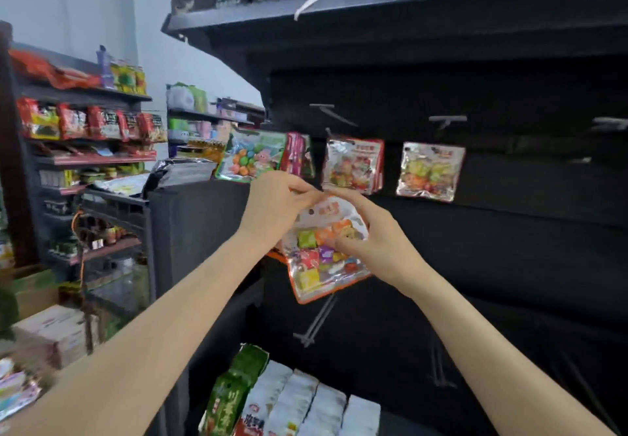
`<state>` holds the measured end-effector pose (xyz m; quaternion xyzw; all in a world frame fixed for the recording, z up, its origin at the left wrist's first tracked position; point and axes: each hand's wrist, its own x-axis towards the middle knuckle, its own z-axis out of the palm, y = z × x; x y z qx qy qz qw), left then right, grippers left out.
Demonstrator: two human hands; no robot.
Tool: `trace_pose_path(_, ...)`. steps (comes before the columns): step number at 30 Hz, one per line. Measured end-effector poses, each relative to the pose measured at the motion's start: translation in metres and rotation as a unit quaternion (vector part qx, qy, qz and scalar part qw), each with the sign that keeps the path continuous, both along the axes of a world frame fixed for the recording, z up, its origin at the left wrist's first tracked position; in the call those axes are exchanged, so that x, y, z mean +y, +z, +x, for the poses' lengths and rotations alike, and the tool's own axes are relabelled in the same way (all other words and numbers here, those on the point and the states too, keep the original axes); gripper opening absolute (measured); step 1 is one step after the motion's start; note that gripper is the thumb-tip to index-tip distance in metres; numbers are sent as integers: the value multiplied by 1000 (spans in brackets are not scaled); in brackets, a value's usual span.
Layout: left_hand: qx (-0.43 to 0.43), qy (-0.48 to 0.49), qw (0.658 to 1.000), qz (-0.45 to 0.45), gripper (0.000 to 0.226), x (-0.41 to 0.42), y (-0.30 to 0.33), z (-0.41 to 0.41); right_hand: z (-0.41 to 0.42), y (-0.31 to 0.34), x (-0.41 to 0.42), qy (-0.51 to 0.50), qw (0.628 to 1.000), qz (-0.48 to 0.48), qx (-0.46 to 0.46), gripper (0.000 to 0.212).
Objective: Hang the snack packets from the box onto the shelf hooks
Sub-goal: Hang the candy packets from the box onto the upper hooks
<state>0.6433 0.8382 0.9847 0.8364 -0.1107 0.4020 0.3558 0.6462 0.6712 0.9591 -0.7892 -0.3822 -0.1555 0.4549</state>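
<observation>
- Centrally, both hands held one snack packet (324, 252) in front of the dark shelf back panel (509, 231), its orange-edged clear face showing coloured wrapped sweets.
- The left hand (275, 207) pinched the packet's top edge, near the hanging hole, with its fingertips (311, 194) curled over the header.
- The right hand (370, 231) gripped the same packet from the 3 o'clock side, thumb across the front and fingers meeting the left hand's at the top.
- The packet hung tilted, its lower corner swung toward 6 o'clock, just above a bare double-prong hook (314, 323).
- At 12 o'clock from the hands, a hung packet stack (353, 165) sat on its hook, with a single silver packet (430, 170) at 2 o'clock.
- At 10 o'clock, a green-edged packet (251, 155) with round sweets hung beside a red bundle (299, 153).
- Above these, empty hooks (447, 119) projected from the panel, blurred by camera motion.
- At 6 o'clock, green and white bags (289, 401) stood in a row on the lower shelf.
- Toward 9 o'clock, other store shelves (88, 129) carried red snack bags, and pale cartons (51, 333) sat at 8 o'clock.
</observation>
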Motion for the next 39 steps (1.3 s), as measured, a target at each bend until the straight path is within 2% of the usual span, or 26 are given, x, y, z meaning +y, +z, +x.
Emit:
trace_pose_path(4, -59, 25, 996, -69, 13, -24, 15, 8, 0, 3, -41, -151, 984, 73, -55, 49)
trace_pose_path(8, -81, 66, 994, -8, 30, -44, 24, 14, -3, 16, -64, -243, 948, 159, -131, 46)
trace_pose_path(14, -108, 106, 988, 26, 35, -53, 22, 22, 3, 26, -68, -281, 934, 174, -139, 48)
trace_pose_path(21, -121, 108, 987, 20, 33, -63, 24, 14, 4, 22, -68, -288, 929, 193, -131, 49)
trace_pose_path(26, -138, 109, 984, 39, 37, -72, 31, 7, 12, 31, -74, -302, 934, 167, -97, 50)
trace_pose_path(31, -103, 101, 987, 66, 48, -83, 32, 3, 39, 37, -82, -322, 938, 103, -77, 50)
trace_pose_path(35, -69, 86, 991, 72, 54, -90, 29, 2, 79, 46, -93, -384, 923, 12, -11, 65)
trace_pose_path(39, -66, 77, 991, 84, 54, -92, 26, 5, 116, 54, -97, -374, 926, -36, 33, 74)
